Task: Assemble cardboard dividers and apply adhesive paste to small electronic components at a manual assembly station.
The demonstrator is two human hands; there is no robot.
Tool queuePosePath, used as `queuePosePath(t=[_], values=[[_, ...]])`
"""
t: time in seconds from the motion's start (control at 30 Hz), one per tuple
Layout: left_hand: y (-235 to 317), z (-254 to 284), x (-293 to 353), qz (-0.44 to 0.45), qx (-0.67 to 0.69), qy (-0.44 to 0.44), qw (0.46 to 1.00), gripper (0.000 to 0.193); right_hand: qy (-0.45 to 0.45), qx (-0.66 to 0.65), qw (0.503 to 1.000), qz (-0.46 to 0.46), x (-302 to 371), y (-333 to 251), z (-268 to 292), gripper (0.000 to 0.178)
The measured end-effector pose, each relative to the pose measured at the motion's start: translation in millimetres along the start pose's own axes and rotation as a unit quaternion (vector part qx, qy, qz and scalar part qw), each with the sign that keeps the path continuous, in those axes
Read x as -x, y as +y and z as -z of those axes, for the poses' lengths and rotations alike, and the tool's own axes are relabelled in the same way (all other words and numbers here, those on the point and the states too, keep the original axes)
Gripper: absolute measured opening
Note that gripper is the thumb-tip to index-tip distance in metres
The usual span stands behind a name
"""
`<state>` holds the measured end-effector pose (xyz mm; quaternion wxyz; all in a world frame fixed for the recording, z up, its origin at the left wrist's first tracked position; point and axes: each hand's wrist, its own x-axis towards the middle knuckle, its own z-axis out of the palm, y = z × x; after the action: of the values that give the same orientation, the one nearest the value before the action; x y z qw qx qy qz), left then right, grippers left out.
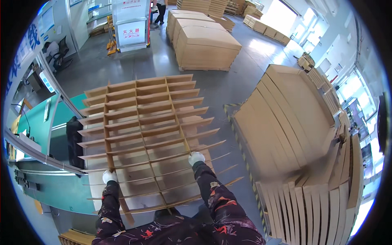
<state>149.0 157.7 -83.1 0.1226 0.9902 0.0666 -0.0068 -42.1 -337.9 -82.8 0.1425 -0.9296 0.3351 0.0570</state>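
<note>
A large cardboard divider grid (159,130) of crossing slotted strips spreads out in front of me. My left hand (109,176), in a white glove, is closed on the near left part of the grid, where a lengthwise strip meets a cross strip. Farther right and slightly farther off, my right hand (197,158), also gloved in white, grips the lower end of another lengthwise strip. The fingertips of both hands are partly hidden. Beneath the grid lie flat cardboard sheets (96,179), seen through its cells.
At right stand big cardboard stacks (281,118) and a row of upright folded cardboard (302,208), bordered by striped floor tape (245,157). A green-topped table (61,192) is at left. Wrapped cardboard stacks (208,45) sit farther back. Two people are in the distance.
</note>
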Motion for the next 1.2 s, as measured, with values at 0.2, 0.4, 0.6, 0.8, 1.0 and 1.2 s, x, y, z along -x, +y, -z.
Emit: queuePosePath(t=[0.2, 0.4, 0.6, 0.8, 1.0, 1.2], values=[[81, 14, 72, 0.007, -0.014, 0.073, 0.997, 0.030, 0.087, -0.041, 0.994, 0.048, 7, 95, 62, 0.028], [188, 28, 182, 0.047, 0.048, 0.123, 0.990, 0.034, 0.267, -0.066, 0.951, 0.140, 5, 225, 145, 0.027], [289, 60, 262, 0.025, 0.096, 0.203, 0.974, 0.036, 0.281, -0.104, 0.943, 0.147, -19, 322, 235, 0.031], [399, 92, 307, 0.057, 0.094, 0.244, 0.964, 0.038, 0.345, -0.130, 0.915, 0.163, -81, 375, 288, 0.033], [485, 85, 282, 0.056, 0.094, 0.354, 0.929, 0.042, 0.364, -0.153, 0.899, 0.190, -181, 399, 331, 0.032], [600, 76, 230, 0.062, 0.173, 0.413, 0.892, 0.038, 0.379, -0.201, 0.878, 0.212, -324, 400, 376, 0.029]])
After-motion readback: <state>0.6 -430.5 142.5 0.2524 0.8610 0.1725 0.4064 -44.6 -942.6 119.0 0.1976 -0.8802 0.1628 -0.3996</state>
